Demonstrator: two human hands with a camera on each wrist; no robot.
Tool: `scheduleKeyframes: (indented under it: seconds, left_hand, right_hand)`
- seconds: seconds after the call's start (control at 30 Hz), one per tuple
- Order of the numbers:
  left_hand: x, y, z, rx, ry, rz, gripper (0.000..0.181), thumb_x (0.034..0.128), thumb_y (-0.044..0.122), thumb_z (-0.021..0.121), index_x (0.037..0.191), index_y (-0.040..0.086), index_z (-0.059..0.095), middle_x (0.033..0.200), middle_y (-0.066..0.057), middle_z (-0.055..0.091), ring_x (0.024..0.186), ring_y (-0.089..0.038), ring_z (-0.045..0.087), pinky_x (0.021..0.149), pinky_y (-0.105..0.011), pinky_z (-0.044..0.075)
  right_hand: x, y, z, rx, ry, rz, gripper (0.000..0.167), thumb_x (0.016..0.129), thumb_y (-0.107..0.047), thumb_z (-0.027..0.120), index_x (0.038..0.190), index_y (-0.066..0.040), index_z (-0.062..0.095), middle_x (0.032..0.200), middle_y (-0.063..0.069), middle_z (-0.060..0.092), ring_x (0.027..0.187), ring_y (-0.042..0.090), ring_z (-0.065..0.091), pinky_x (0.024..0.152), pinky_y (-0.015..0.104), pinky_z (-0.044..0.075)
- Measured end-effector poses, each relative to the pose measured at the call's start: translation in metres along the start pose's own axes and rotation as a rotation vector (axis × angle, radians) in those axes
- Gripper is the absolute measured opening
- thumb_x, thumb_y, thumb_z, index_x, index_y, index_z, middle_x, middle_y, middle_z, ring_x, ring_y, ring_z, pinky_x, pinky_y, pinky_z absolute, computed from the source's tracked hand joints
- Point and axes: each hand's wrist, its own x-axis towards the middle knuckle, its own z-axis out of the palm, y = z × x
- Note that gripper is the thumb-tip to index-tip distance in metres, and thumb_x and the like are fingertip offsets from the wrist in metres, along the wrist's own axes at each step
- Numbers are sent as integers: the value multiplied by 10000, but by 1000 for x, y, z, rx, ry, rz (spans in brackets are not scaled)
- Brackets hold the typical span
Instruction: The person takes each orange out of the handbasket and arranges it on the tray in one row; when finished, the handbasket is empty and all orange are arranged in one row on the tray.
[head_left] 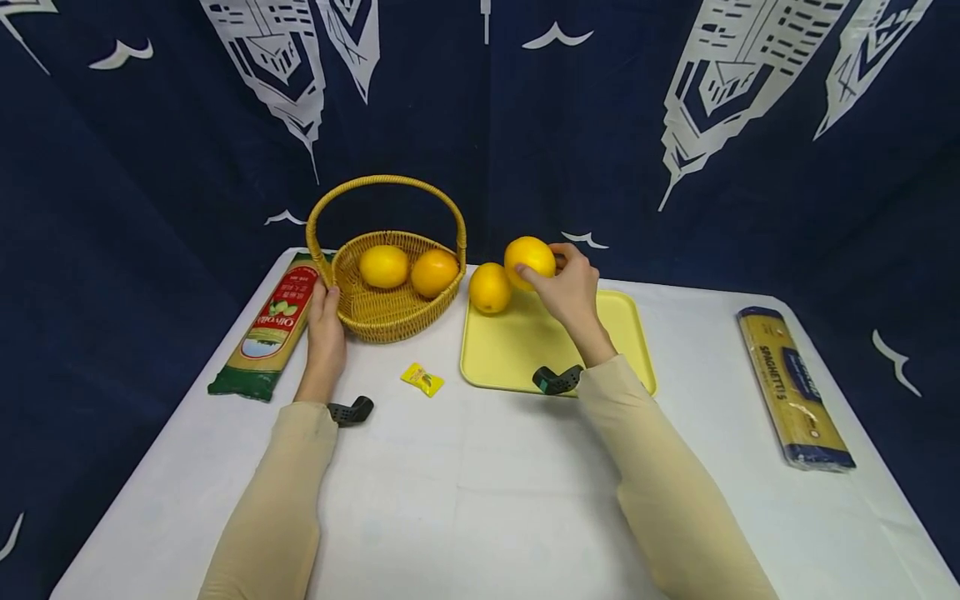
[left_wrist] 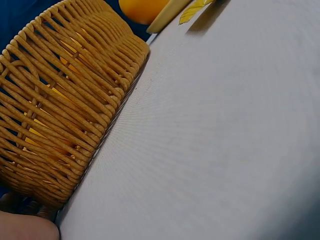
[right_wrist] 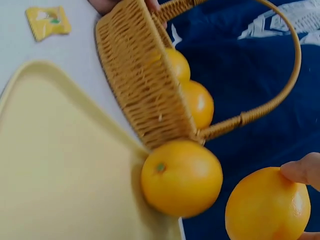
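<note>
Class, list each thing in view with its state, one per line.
Wicker basket: standing, two oranges inside
Left hand: holding basket's side
Yellow tray: flat on table
Tray orange: resting at tray's corner
Held orange: raised
Right hand: gripping held orange
Candy: wrapped
Red-labelled pack: lying flat
Spaghetti pack: lying flat

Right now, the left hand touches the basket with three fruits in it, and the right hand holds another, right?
No, the basket contains two fruits, not three; the head view shows this. The left hand touches it and the right hand holds another fruit.
</note>
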Motion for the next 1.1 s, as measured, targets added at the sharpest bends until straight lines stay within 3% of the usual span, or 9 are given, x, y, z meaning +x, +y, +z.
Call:
scheduleKeyframes:
  seconds: [0.3,0.5,0.7,0.83,1.1]
  left_hand:
    - [0,-1,-2,8,10,-15,561,1161,325,330,1699,267,179,1756,54,213,1608,-87,187,1325,-248,147]
    - [1,-2,-1,-10,5,-23,557,1164,300,319,1701,261,176,1760,37,206,1615,-107,178,1328,-255,136]
    - [1,-1,-3,10,17,-25,567,1163,320,315,1704,269,153,1765,58,185,1614,-85,160,1328,-247,124]
    - [0,-1,-4,11,24,-36,571,1163,318,322,1705,275,148,1767,71,176,1611,-72,159,1325,-240,127]
    - [-2,1,1,-2,-2,1,552,1163,314,333,1696,251,200,1752,27,230,1616,-134,194,1336,-290,142]
  right_hand:
    - [-2,23,5,-37,22,113,708,883,-356,842,1405,43,580,1314,257,689,1259,443,565,1083,523,436]
    - [-5,30,14,-97,-83,251,712,937,-401,786,1448,25,534,1366,238,641,1277,406,547,1064,500,522]
    - [-5,24,18,-145,-139,222,690,959,-422,742,1418,49,533,1359,250,639,1223,402,577,1048,501,533]
    - [-5,23,17,-153,-152,232,706,975,-448,701,1446,42,511,1410,249,608,1273,403,557,1092,509,508]
    - [-5,32,11,-89,-111,216,668,1034,-448,614,1471,44,500,1489,267,549,1380,426,499,1173,535,442]
